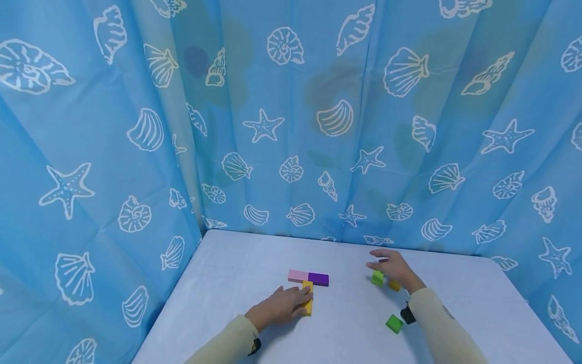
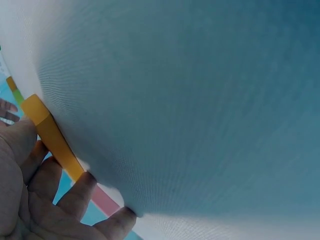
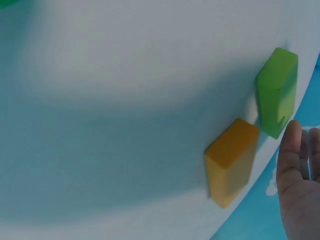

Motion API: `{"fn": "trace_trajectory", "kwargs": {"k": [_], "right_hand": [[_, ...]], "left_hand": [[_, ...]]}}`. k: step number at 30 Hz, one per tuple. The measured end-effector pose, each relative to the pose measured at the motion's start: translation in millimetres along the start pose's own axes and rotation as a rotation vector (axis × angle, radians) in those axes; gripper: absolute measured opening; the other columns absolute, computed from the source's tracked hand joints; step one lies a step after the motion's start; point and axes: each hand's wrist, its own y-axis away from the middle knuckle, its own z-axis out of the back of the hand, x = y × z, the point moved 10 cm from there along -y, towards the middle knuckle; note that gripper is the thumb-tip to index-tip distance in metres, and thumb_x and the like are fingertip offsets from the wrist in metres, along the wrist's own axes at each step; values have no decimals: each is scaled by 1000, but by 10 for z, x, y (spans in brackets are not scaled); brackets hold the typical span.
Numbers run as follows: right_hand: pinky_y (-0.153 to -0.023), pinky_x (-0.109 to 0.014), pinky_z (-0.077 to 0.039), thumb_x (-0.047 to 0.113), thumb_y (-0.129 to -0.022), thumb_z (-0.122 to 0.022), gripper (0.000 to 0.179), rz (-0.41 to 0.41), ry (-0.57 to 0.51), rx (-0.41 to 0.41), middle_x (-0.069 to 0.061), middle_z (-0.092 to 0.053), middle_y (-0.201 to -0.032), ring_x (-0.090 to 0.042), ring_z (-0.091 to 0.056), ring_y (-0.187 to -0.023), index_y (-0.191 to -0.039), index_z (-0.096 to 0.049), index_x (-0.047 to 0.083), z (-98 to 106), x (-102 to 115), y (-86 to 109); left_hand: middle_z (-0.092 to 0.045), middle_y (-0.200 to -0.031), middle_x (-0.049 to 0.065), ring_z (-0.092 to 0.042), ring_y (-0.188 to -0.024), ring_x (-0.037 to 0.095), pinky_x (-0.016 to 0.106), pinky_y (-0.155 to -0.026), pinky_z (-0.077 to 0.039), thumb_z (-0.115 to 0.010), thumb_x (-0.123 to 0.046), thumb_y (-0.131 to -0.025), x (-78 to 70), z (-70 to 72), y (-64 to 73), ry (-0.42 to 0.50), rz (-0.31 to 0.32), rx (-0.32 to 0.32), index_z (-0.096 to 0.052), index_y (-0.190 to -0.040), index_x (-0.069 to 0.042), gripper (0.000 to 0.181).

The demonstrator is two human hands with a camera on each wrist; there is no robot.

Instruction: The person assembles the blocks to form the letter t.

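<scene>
My left hand (image 1: 284,305) holds a long yellow block (image 1: 307,307) against the white table, with the thumb at its near end and fingertips over it. The far end of this block points at the row made by a pink block (image 1: 297,276) and a purple block (image 1: 319,279), lying end to end. My right hand (image 1: 394,266) hovers with fingers extended above a light green block (image 1: 377,278) and a shorter yellow block (image 1: 394,285). In the right wrist view, its fingertips appear beside the light green block (image 3: 277,92). A dark red piece (image 1: 384,260) shows partly under that hand.
A green block (image 1: 394,323) lies nearer me, by the right forearm. The white table (image 1: 254,253) ends at the back against a blue curtain (image 1: 291,101) with white shell prints, which also hangs along the left side.
</scene>
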Motion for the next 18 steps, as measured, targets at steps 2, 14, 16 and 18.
{"fn": "trace_trajectory", "kwargs": {"k": [2, 14, 16, 18], "right_hand": [[-103, -63, -43, 40, -92, -69, 63, -14, -3, 0, -25, -42, -149, -47, -44, -131, -142, -52, 6, -6, -40, 4], [-105, -66, -39, 33, -92, -71, 59, -42, 23, -43, -28, -35, -152, -51, -37, -134, -141, -52, 7, 31, -167, 16], [-105, -67, -39, 31, -90, -73, 59, -50, 50, -35, -28, -35, -151, -51, -37, -134, -140, -53, 7, 20, -177, 13], [-105, -66, -39, 28, -89, -75, 58, -52, 75, -24, -28, -37, -151, -50, -38, -133, -139, -55, 7, -1, -178, 10]], "left_hand": [[-36, -157, -15, -39, -145, 20, 59, -115, -33, -49, -45, -101, -5, 5, 9, -3, -4, -1, -41, -150, -34, 51], [-35, -158, -16, -38, -146, 19, 58, -116, -32, -49, -45, -102, -25, 30, 34, 1, 7, 9, -40, -150, -34, 50], [-36, -157, -16, -38, -146, 19, 58, -115, -33, -49, -45, -102, -25, 30, 35, -6, 7, 10, -40, -150, -34, 51], [-36, -157, -16, -38, -146, 19, 58, -115, -33, -49, -46, -102, -25, 32, 33, -11, 7, 9, -40, -150, -34, 51]]}}
